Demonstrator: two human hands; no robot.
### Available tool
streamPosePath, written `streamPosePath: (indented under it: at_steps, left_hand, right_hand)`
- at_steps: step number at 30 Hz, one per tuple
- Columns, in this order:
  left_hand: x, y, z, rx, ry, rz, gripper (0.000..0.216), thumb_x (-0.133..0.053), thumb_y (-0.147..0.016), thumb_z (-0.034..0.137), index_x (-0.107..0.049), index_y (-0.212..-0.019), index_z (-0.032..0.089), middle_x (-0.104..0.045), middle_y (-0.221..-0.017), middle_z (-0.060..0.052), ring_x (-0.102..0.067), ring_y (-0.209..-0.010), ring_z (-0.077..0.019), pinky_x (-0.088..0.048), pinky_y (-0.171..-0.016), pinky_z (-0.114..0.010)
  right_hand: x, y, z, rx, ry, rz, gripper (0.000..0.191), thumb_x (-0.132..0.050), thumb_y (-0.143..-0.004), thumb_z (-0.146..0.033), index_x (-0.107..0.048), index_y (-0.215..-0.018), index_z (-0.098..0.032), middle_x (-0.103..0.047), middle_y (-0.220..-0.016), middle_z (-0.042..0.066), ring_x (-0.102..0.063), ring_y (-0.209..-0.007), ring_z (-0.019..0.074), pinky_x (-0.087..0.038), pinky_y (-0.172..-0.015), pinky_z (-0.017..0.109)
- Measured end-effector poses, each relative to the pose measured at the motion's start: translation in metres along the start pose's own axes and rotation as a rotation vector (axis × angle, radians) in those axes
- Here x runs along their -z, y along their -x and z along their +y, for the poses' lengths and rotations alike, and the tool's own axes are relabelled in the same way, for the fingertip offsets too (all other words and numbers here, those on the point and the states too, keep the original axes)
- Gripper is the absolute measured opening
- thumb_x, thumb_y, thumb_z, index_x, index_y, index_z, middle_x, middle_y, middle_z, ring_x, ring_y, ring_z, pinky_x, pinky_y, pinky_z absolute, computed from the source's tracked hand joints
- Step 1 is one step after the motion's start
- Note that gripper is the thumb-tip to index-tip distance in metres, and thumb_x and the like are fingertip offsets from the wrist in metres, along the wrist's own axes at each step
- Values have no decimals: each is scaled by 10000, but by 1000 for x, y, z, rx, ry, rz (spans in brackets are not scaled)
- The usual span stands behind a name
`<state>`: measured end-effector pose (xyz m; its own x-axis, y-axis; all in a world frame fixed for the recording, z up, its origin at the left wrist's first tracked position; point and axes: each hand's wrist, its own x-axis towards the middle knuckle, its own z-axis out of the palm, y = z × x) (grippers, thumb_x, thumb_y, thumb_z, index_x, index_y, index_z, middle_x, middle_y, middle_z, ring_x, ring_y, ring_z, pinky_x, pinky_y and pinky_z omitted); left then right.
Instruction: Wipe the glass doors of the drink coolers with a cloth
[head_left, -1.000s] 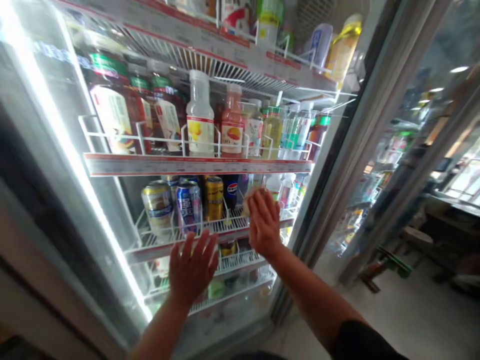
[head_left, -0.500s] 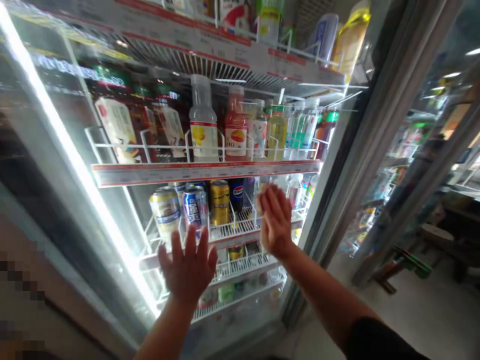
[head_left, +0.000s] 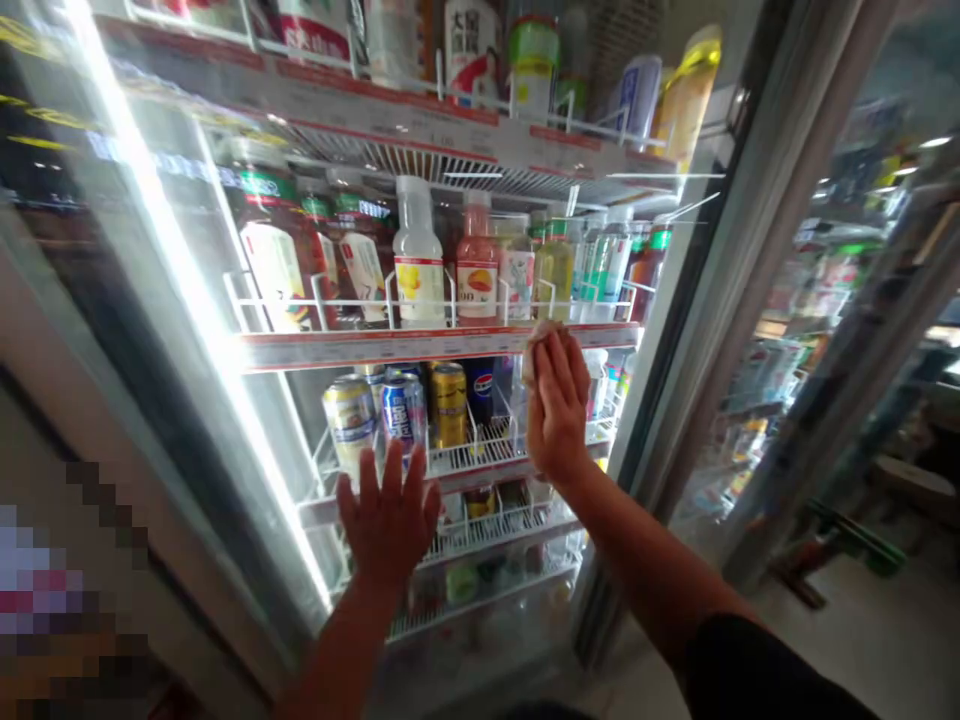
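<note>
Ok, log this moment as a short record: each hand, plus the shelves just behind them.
left hand: fingers spread, nothing visibly held, near the blue can
right hand: fingers together over a pale cloth or tissue
can shelf: pale can, blue can, gold can
shelf above: includes clear bottle, pink bottle
hand contact with glass: cannot tell

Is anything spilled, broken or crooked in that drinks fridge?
I see nothing spilled or broken. The yellow bottle at the top right looks tilted, but that may be the camera's view: the door frame slants too.
</note>
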<state>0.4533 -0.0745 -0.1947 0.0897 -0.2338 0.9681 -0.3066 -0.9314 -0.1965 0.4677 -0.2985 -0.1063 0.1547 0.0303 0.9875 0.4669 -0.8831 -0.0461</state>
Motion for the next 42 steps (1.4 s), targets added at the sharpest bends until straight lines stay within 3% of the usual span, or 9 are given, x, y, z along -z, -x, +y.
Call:
streamPosePath:
  at_steps: [5,10,14,18,26,32,35,39,42]
  left_hand:
    - [9,-18,23,1,198,-15,734,-531,-971,220,-194,-1621,176,-105,-1699,-95,-106,-1573,-318,-126,-1276,-533]
    - [-4,-51,62,-232,391,-110,646,-253,-1065,450,-156,-1627,146,-329,-1630,-152,-225,-1547,-315,-299,-1214,-489]
    - [-16,-71,82,-54,215,-70,681,-463,-1020,395,-231,-1616,161,-516,-1480,-184,-354,-1474,-327,-336,-1167,-466]
    - [-20,-87,95,49,68,22,734,-662,-901,273,-370,-1573,231,-624,-1279,-140,-474,-1318,-327,-353,-1147,-470]
    - [-26,-114,96,-51,-51,11,727,-483,-943,143,-219,-1619,179,-471,-1542,-139,-297,-1515,-293,-293,-1224,-487]
    - [-9,-206,49,142,-66,75,616,-353,-1029,303,-237,-1612,141,-229,-1673,-108,-114,-1576,-278,-155,-1281,-570]
    - [-14,-246,55,224,-53,62,647,-333,-1038,396,-246,-1596,82,-176,-1687,-115,-29,-1583,-260,-91,-1300,-549]
    - [-32,-244,95,-43,45,-124,577,-302,-1036,292,-288,-1590,130,-227,-1677,-96,-47,-1582,-240,-137,-1299,-521]
    - [-30,-229,99,-296,167,-305,541,-327,-1026,234,-358,-1565,223,-316,-1650,-22,-123,-1574,-195,-153,-1300,-473]
  right_hand:
    - [-5,22,-13,-13,-158,-85,705,-385,-1024,-182,-53,-1624,-343,-224,-1692,-25,-160,-1575,269,-295,-1268,573]
    - [2,33,-13,121,-317,-159,656,-333,-1042,-242,-49,-1632,-281,-259,-1682,1,-157,-1576,202,-355,-1252,458]
    - [31,-12,32,145,-210,-133,705,-334,-1039,-202,57,-1623,-259,-170,-1706,40,-263,-1546,173,-395,-1221,357]
    - [44,-64,89,51,121,-21,722,-331,-1050,-287,121,-1611,-248,-99,-1716,69,-124,-1580,272,-245,-1270,541]
    - [33,-73,105,59,176,-58,731,-351,-1054,-369,81,-1626,-228,-126,-1711,102,-59,-1585,305,-152,-1272,592]
    - [36,-74,105,70,152,-75,726,-340,-1057,-388,65,-1628,-199,-139,-1707,131,-47,-1586,308,-137,-1271,597]
    - [35,-73,107,64,132,-70,717,-346,-1052,-395,31,-1632,-206,-138,-1708,117,-61,-1586,312,-137,-1270,603]
    - [35,-72,106,62,144,-61,661,-333,-1051,-378,-99,-1634,-176,-198,-1696,119,-61,-1588,296,-132,-1279,580]
    - [38,-73,104,32,192,-97,613,-294,-1054,-372,-202,-1620,-155,-255,-1681,116,-59,-1590,272,-140,-1286,546]
